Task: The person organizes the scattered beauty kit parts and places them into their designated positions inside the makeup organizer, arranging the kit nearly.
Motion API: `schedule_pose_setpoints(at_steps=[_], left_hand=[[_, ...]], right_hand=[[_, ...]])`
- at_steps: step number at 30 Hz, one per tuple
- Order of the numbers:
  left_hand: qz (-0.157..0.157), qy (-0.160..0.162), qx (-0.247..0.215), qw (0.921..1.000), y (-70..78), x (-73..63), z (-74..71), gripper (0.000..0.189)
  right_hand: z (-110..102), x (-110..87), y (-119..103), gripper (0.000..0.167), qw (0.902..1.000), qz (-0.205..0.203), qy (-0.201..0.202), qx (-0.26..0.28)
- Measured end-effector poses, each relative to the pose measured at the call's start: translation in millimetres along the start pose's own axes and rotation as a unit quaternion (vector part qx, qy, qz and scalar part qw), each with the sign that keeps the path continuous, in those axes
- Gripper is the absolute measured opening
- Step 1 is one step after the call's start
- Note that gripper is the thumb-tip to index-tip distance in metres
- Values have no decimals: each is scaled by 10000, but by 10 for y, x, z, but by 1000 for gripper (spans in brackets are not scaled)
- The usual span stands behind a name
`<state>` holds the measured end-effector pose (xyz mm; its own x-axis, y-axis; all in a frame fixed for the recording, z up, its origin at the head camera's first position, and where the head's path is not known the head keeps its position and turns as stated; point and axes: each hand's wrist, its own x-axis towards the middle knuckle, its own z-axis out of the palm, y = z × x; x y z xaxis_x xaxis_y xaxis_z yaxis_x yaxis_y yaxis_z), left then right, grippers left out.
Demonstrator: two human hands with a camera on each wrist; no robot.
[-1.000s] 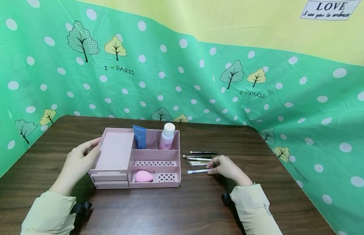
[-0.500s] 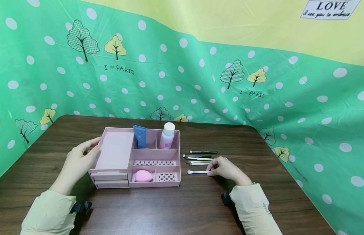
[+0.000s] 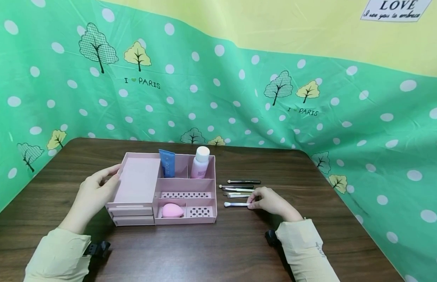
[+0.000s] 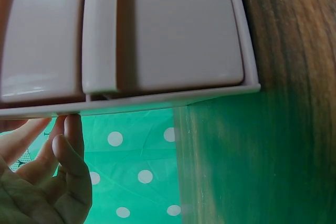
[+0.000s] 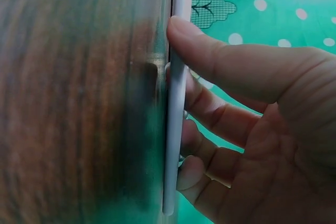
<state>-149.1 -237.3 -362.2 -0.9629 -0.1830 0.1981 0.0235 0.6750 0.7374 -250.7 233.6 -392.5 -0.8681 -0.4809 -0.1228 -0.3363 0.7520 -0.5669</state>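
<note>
A pink makeup organizer [image 3: 138, 180] stands on the table, with drawers at its left front and open compartments at its right. My left hand [image 3: 93, 196] touches its left side wall with the fingertips, which press on the wall in the left wrist view. To the right of the organizer, my right hand [image 3: 272, 203] pinches the handle of a white makeup brush [image 3: 236, 204] between thumb and fingers. The brush lies level, close over the tabletop, its head pointing left. In the right wrist view the white handle [image 5: 176, 108] runs along the fingertips.
Several more makeup brushes [image 3: 244, 181] lie just behind the right hand. The organizer holds a blue tube [image 3: 167, 163], a white-capped bottle [image 3: 200, 166] and a pink makeup sponge [image 3: 172, 210]. A green dotted cloth [image 3: 218, 105] hangs behind the wooden table [image 3: 190, 254].
The right thumb and fingers have drawn slightly closer together on the white brush's handle. The left hand and the organizer stay where they were.
</note>
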Motion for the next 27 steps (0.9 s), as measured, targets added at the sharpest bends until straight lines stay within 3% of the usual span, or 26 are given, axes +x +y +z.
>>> schedule_pose_setpoints(at_steps=[13,27], left_hand=[[-30,-131,-3,9999,-4,-6,-6,48],[73,20,-49,10000,20,-22,-20,47]], right_hand=[[-24,-24,-64,6,9999,150,-13,69],[-93,-73,-149,7,9990,-30,241,388]])
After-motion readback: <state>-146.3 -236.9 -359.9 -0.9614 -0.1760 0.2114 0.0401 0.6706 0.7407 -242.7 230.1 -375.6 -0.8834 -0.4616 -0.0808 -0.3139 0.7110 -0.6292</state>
